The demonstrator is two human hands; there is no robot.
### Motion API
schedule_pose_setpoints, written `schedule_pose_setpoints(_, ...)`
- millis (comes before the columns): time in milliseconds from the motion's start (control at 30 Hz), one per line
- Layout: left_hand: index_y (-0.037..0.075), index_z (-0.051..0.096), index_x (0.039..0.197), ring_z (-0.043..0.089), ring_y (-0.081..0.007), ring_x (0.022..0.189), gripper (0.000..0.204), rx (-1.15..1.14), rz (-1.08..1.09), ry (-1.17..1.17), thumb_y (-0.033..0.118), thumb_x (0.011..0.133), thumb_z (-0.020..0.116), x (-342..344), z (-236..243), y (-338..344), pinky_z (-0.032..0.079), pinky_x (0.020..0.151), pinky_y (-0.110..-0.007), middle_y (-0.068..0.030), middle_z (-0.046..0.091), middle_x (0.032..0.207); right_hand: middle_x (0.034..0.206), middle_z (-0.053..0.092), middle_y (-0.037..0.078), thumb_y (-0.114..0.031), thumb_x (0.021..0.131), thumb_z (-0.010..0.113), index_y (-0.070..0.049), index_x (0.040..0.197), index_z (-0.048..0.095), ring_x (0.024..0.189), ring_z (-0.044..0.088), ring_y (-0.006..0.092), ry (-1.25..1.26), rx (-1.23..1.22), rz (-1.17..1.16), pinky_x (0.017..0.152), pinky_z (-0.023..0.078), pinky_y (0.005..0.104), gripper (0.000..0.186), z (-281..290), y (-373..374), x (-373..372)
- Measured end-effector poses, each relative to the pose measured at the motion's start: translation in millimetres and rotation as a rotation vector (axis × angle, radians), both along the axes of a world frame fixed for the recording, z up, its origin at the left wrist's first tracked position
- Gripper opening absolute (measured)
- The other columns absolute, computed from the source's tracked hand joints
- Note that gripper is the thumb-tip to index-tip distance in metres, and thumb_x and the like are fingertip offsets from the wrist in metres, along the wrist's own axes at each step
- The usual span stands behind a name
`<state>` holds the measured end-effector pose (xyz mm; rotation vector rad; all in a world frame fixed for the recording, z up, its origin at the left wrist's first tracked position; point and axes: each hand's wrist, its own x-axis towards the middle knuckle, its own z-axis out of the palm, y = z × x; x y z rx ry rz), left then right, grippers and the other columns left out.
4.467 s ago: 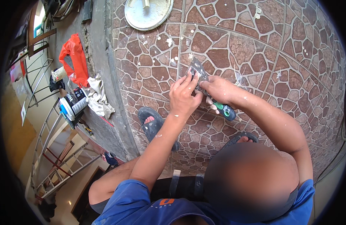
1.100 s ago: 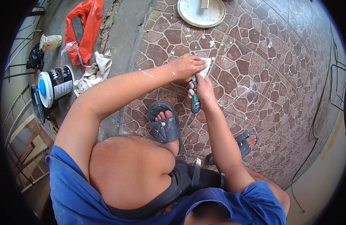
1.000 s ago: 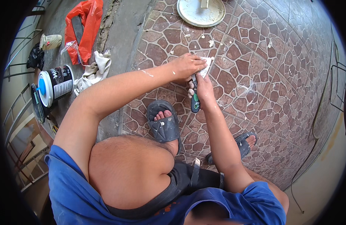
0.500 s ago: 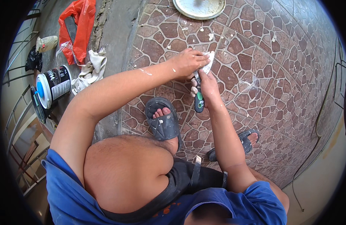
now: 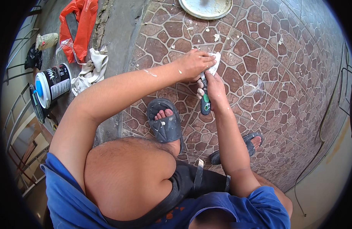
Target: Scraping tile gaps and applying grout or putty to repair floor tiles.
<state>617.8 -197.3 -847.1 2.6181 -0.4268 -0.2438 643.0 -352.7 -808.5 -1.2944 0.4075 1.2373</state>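
A putty knife (image 5: 205, 100) with a black and green handle is held over the tiled floor, its blade coated in white paste. My right hand (image 5: 217, 91) is closed around the handle near the blade, and its curled fingertips are smeared pale. Across the blade lies my left hand (image 5: 192, 65), its fingers pressed together on the metal; the underside of its grip is hidden. White splashes dot my left forearm. Beyond the hands, a round lid or shallow pan (image 5: 206, 16) with whitish residue rests on the floor.
Left, on a grey concrete strip, are a black-and-white bucket (image 5: 59, 84), a whitish rag (image 5: 93, 70) and an orange-red plastic bag (image 5: 81, 32). Paste crumbs lie on the stone-patterned tiles (image 5: 237, 76). A thin cable (image 5: 317, 152) runs along the right wall. My sandalled foot (image 5: 164, 122) is below the hands.
Both hands and the putty knife have shifted very slightly right in the picture, as the whole view moved a little. The grip on the knife looks the same.
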Motion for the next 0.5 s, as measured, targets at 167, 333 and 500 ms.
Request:
schedule_pose_setpoints(167,0.008,0.052,0.130,0.051,-0.0246,0.120,0.068,-0.035,0.000,0.015,0.007,0.064,0.070,-3,-2,-4,0.040,0.099,-0.042,-0.0079,0.055,0.132,0.069,0.053,0.002,-0.024,0.100,0.039,-0.006,0.099,0.048,0.046,0.049,0.0109,-0.045,-0.076,0.027,0.038,0.042,0.0255,0.021,-10,-4,-3)
schedule_pose_setpoints(333,0.007,0.052,0.130,0.050,-0.0237,0.121,0.069,0.007,-0.007,0.028,0.006,0.063,0.068,2,1,-5,0.040,0.099,-0.040,-0.0073,0.054,0.133,0.066,0.052,0.002,-0.025,0.100,0.040,-0.007,0.098,0.048,0.045,0.048,0.0112,0.020,-0.027,-0.015,0.038,0.041,0.0253,0.019,0,0,2)
schedule_pose_setpoints(500,0.006,0.052,0.131,0.050,-0.0234,0.120,0.071,0.018,-0.009,0.050,0.006,0.062,0.068,5,5,-4,0.040,0.100,-0.039,-0.0075,0.053,0.134,0.065,0.051,0.002,-0.022,0.100,0.039,-0.006,0.097,0.048,0.044,0.047,0.0117,0.040,-0.030,-0.036,0.038,0.040,0.0257,0.019,7,2,5)
